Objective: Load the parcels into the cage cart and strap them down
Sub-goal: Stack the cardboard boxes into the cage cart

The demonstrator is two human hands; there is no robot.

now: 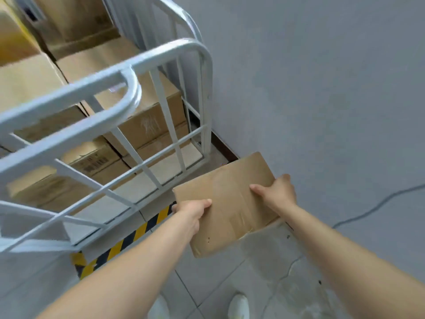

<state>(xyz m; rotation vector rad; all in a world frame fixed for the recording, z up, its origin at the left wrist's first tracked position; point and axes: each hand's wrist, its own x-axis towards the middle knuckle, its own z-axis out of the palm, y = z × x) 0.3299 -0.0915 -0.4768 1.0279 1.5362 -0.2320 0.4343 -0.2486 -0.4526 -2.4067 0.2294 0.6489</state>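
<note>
Holding the flat cardboard parcel (227, 203) by its two short ends, you have it clear of the tiled floor, just outside the white cage cart (161, 58) and close to the wall. Your left hand (193, 212) grips the end nearer the cart, thumb flat on top and fingers curled over the edge. Your right hand (276, 192) clasps the opposite end the same way.

That two-ended grip probably suits a thin parcel: it keeps the parcel level and lets you steer it. Its long axis runs hand to hand, from the black-and-yellow hazard tape (128, 238) towards the wall, with the broad face turned up at you.

Stacked cartons (149, 120) fill the cart behind the bars. The parcel sits lower than the top rail — it will likely need lifting and turning towards the cart. No strap is in view.
</note>
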